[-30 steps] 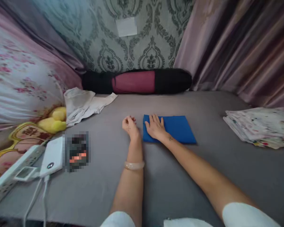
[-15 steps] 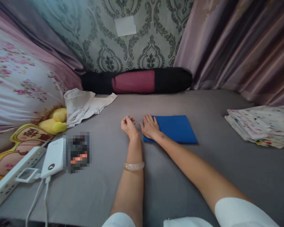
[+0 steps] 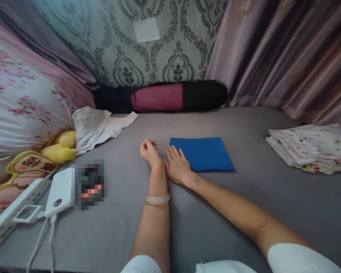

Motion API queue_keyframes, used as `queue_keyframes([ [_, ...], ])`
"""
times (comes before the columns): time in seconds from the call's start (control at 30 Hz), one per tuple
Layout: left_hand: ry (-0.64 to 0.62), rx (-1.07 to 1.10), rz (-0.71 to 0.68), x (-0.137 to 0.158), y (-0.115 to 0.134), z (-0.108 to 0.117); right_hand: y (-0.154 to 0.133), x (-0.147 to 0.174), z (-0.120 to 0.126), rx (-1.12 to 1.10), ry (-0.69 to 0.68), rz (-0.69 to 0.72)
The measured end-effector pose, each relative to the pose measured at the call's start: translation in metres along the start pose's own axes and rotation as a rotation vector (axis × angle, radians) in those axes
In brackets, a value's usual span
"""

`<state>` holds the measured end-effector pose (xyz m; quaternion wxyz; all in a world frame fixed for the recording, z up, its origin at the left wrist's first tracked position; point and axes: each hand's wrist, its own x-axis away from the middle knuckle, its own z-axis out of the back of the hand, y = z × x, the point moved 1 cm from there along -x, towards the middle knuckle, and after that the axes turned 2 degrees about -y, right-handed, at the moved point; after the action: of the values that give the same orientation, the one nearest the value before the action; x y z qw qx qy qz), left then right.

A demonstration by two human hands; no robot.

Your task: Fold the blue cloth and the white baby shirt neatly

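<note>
Both hands rest on the grey bed sheet (image 3: 216, 212), mid-frame. Left hand (image 3: 148, 151): fingers curled into a loose fist, holding nothing, lying on the sheet, pale bangle (image 3: 157, 199) on the wrist. Right hand (image 3: 176, 167): flat, palm down, fingers spread a little and extended, holding nothing; fingertips at the near-left corner of the folded blue cloth (image 3: 201, 153), can't tell if they actually touch it. The two hands sit just beside each other, nearly touching at the wrist.

Blue cloth: folded into a neat rectangle, lying flat on the sheet, just right of the right hand, center of the bed.

Around it: stack of folded patterned cloths (image 3: 312, 148) well apart at far right, by the curtain (image 3: 287, 57). Black-and-maroon bolster (image 3: 159, 97) along the wallpapered wall at the back. Crumpled white garment (image 3: 98, 125) back left, next to a yellow plush toy (image 3: 61, 148) and a floral pillow (image 3: 19, 102). Near left: white power bank (image 3: 59, 192) with cable, on a white power strip (image 3: 14, 208); a blurred item just beside them.
</note>
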<state>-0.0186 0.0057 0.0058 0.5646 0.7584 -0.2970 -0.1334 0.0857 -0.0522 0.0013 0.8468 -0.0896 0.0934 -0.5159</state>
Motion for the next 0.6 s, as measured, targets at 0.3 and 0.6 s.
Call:
queue_keyframes([
  [0.3, -0.184, -0.053, -0.041, 0.005, -0.003, -0.004, 0.006, -0.001, 0.007, -0.115, -0.008, -0.014],
  [0.6, -0.839, -0.594, -0.485, 0.044, -0.025, -0.021, 0.062, 0.005, 0.018, 0.018, 0.034, -0.199],
])
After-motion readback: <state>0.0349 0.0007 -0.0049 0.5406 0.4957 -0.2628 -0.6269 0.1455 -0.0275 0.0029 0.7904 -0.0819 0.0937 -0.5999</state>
